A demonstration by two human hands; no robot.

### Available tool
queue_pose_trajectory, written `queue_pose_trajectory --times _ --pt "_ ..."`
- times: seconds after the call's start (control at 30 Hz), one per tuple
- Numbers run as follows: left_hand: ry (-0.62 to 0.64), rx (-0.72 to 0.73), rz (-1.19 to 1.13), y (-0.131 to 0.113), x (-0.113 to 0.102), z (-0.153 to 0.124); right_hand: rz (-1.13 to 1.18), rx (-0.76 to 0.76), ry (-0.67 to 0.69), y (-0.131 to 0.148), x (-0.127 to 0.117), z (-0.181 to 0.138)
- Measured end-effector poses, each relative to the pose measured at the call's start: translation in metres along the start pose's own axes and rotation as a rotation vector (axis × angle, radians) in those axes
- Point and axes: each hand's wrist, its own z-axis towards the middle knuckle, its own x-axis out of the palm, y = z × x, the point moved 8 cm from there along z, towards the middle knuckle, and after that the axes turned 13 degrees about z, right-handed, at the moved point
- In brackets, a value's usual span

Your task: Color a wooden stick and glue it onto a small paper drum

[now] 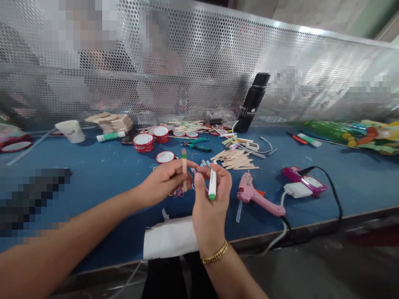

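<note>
Between the thumb and fingers of my left hand (170, 176) a wooden craft stick (184, 168) stands upright, with a green band and a pinkish tip at its top. My right hand (213, 189) is closed around a white marker (212, 182) whose green end points down toward me. The fingertips of both hands are close together, and something purplish shows between them, too small to make out. Below the hands a folded white cloth or paper (170, 238) lies at the table's front edge. Small coloured loops (177, 192) lie under my left fingers.
A pink glue gun (249, 193) with cords and a purple power strip (305, 180) lie right. Craft sticks (235, 159), pliers (198, 145) and red-rimmed rolls (143, 142) sit beyond the hands. A black bottle (253, 101) leans against the perforated metal screen (193, 66).
</note>
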Motion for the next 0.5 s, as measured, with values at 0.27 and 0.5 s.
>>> queue_pose_trajectory --times 0.27,0.5 --pt "-0.063 -0.102 -0.171 0.021 0.003 -0.003 0.040 -0.021 0.022 0.010 0.003 -0.002" --pt "-0.038 -0.123 -0.170 0.005 0.013 -0.009 0.204 -0.008 -0.004 0.020 0.006 -0.002"
